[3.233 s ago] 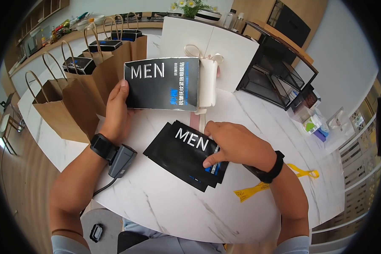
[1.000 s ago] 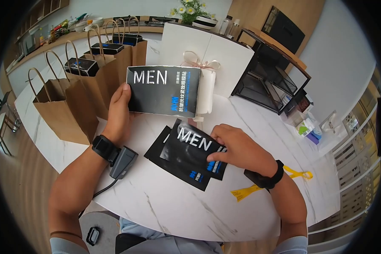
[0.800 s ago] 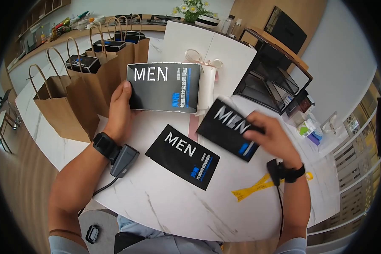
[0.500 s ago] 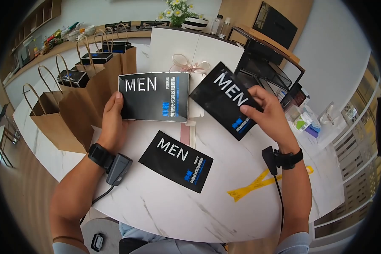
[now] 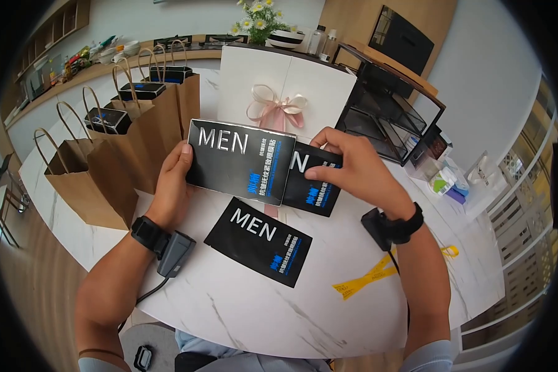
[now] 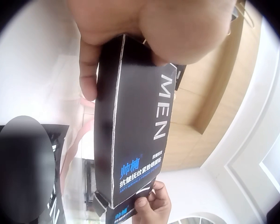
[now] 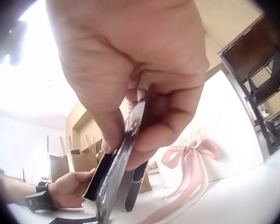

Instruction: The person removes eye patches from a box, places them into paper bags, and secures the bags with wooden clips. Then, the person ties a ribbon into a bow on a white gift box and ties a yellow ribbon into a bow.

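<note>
My left hand (image 5: 172,180) grips a black carton (image 5: 232,162) lettered MEN by its left end, thumb on the front. At its right end, my right hand (image 5: 361,166) pinches a black foil sachet (image 5: 314,197) between thumb and fingers. Part of that sachet is hidden by the carton, right at the opened end. In the right wrist view the sachet (image 7: 117,168) runs edge-on down into the carton's mouth, between its flaps. The left wrist view shows the carton (image 6: 142,116) tilted, a side flap sticking out. Another black sachet (image 5: 257,245) lies face up on the marble-patterned table.
Several brown paper bags (image 5: 96,183) stand in a row at the left, some with black boxes inside. A white box (image 5: 322,87) with a pink ribbon bow (image 5: 278,106) stands behind. A yellow ribbon (image 5: 366,277) lies near the right forearm. A black rack (image 5: 387,111) stands back right.
My right hand has lifted the upper sachet off the one on the table and brought it left to the carton's open end. The left hand keeps its grip on the carton.
</note>
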Demonstrator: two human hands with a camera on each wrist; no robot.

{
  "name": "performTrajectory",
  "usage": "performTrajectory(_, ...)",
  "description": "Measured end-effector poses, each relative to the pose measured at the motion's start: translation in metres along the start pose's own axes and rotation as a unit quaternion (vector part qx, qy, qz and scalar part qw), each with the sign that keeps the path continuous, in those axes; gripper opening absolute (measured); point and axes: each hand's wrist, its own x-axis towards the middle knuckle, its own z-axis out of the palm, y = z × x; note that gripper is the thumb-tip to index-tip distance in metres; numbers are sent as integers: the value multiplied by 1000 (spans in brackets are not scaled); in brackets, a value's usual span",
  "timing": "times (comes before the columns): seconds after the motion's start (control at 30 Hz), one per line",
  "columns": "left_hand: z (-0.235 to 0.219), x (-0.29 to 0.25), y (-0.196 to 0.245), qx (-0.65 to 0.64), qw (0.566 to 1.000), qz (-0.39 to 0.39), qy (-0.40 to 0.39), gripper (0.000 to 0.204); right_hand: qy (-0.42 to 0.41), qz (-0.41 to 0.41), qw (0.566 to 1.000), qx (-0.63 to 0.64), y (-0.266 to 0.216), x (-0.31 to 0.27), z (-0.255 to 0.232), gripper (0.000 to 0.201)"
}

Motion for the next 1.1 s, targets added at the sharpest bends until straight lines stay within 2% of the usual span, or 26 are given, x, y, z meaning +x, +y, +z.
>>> performTrajectory(0.03, -2, 1, -1, -2, 1000, 0, 4, 44, 25, 2, 999, -26, -4, 1, 5, 34)
performTrajectory(0.07, -3, 0, -1, -4, 1000, 0, 11, 44, 56, -26, 992, -107, 0, 2, 6, 35)
performTrajectory(0.1, -2, -1, 1, -4, 1000, 0, 17, 44, 51, -30, 993, -105, 4, 2, 3, 35)
performTrajectory(0.17, 5, -5, 8, -20, 998, -7, 58, 40, 71, 112, 991, 21, 10, 3, -4, 34)
performTrajectory(0.2, 1, -4, 6, -9, 998, -10, 62, 41, 66, 111, 991, 20, 10, 4, -1, 34)
performTrajectory(0.23, 1, -4, 5, -10, 998, -11, 62, 41, 42, 100, 988, 112, 10, 3, 1, 27)
performTrajectory(0.3, 3, -1, 3, -28, 998, 6, 55, 41, -4, 81, 952, 294, 10, -2, 5, 14)
performTrajectory(0.33, 5, -1, 3, -27, 998, 3, 52, 41, 5, 73, 946, 315, 4, -1, 12, 12)
performTrajectory(0.43, 7, -3, 4, -38, 998, -6, 48, 41, 16, 88, 946, 312, -5, 6, 32, 10)
performTrajectory(0.5, 1, -1, 0, -20, 1000, -8, -5, 41, 18, 88, 952, 293, -8, 6, 47, 9)
performTrajectory(0.57, 0, -1, 1, -20, 1000, -7, -6, 42, 60, 113, 959, 252, -14, 7, 56, 6)
performTrajectory(0.73, -6, 1, -1, -25, 999, 11, 28, 42, 52, 134, 949, 279, -8, -4, 47, 11)
performTrajectory(0.8, -3, -1, 4, -12, 996, 5, 91, 42, -75, 116, 986, 90, -6, -15, 39, 26)
performTrajectory(0.83, 1, -2, 6, -13, 996, 4, 90, 42, -74, 118, 986, 90, -10, -22, 42, 26)
performTrajectory(0.87, 4, -3, 9, -10, 994, 10, 105, 43, -106, 34, 989, -100, -17, -32, 48, 34)
performTrajectory(0.9, 6, -3, 10, -5, 993, 16, 119, 44, -134, -50, 948, -285, -24, -40, 55, 42)
performTrajectory(0.93, 6, -3, 10, -4, 993, 16, 117, 44, -132, -49, 948, -284, -33, -45, 61, 42)
performTrajectory(1.0, 2, -2, 7, -4, 993, 22, 112, 44, -185, -15, 917, -353, -47, -51, 69, 52)
performTrajectory(1.03, -1, -2, 6, -4, 994, 22, 111, 44, -185, -14, 917, -353, -45, -51, 68, 52)
performTrajectory(1.1, -3, -1, 6, -9, 995, 19, 96, 43, -197, 11, 947, -253, -35, -50, 63, 49)
